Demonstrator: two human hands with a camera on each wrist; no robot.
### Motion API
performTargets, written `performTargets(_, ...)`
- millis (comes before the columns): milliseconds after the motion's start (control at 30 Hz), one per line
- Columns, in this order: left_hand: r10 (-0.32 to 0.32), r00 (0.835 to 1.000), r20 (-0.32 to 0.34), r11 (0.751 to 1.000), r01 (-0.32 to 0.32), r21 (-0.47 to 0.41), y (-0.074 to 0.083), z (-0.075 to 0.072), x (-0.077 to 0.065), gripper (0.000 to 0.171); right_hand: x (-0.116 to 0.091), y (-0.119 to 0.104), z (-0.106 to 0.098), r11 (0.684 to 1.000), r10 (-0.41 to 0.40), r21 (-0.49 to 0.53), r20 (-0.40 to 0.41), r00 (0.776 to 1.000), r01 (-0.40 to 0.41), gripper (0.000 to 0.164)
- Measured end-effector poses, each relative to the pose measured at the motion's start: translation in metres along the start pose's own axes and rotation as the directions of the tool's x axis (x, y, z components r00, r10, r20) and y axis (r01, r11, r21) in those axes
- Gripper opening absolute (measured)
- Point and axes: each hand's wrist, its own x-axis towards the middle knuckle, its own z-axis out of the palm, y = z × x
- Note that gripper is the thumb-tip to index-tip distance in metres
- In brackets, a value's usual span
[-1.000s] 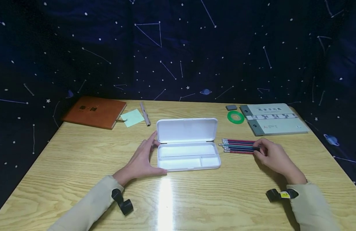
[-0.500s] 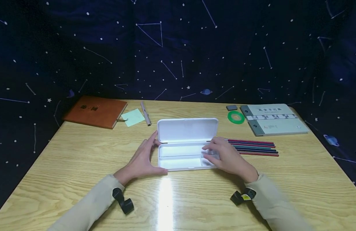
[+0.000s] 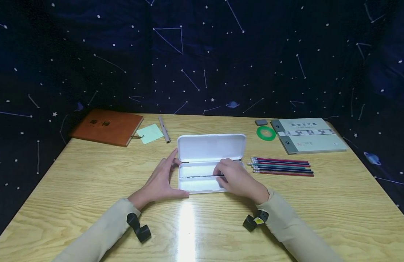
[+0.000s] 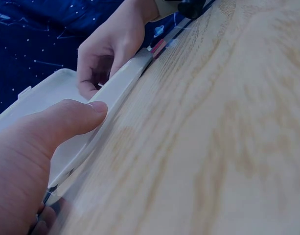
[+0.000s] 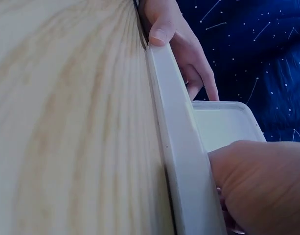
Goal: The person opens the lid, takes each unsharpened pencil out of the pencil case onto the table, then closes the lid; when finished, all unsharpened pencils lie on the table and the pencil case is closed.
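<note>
A white pencil case (image 3: 203, 186) lies with its lid up on the table in the head view. My left hand (image 3: 159, 180) grips its left end, thumb on the front wall and fingers round toward the hinge. In the left wrist view the thumb (image 4: 79, 117) presses the case's edge. My right hand (image 3: 239, 180) reaches into the case's right half, fingers curled down. It pinches a thin dark pencil (image 3: 202, 176) that runs left along the divider. The case wall hides part of these fingers in both wrist views. Several red, blue and teal pencils (image 3: 280, 167) lie side by side to the right.
Behind the case are a brown notebook (image 3: 106, 127), a pale green sticky note (image 3: 150, 134) and a pen (image 3: 164, 129). Farther right lie a grey eraser (image 3: 261, 122), a green tape roll (image 3: 266, 133) and a grey-covered book (image 3: 310, 135).
My right hand has moved left from the pencils into the case, and its spread fingers have closed on a dark pencil there. The left hand has stayed at the case's left end.
</note>
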Motion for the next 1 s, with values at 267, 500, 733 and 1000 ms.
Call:
performTargets(267,-0.001,1.0,-0.001,1.0,0.001,0.004,0.0,0.0,0.0,0.135,0.0,0.003,0.0,0.989,0.047,0.139,0.066,0.997,-0.056,0.011)
performTargets(500,0.003,1.0,0.003,1.0,-0.003,-0.006,0.001,0.001,0.0,0.135,-0.003,0.009,0.002,0.965,0.038,0.258,0.065,0.997,-0.054,0.011)
performTargets(733,-0.001,1.0,-0.001,1.0,0.001,-0.015,0.002,0.0,0.0,0.136,-0.007,0.009,-0.009,0.957,0.066,0.285,-0.033,0.997,-0.054,0.01)
performTargets(1000,0.0,1.0,0.001,1.0,0.0,0.001,0.002,-0.001,0.001,0.136,-0.052,0.046,-0.03,0.982,0.156,0.134,-0.166,0.974,-0.135,0.012)
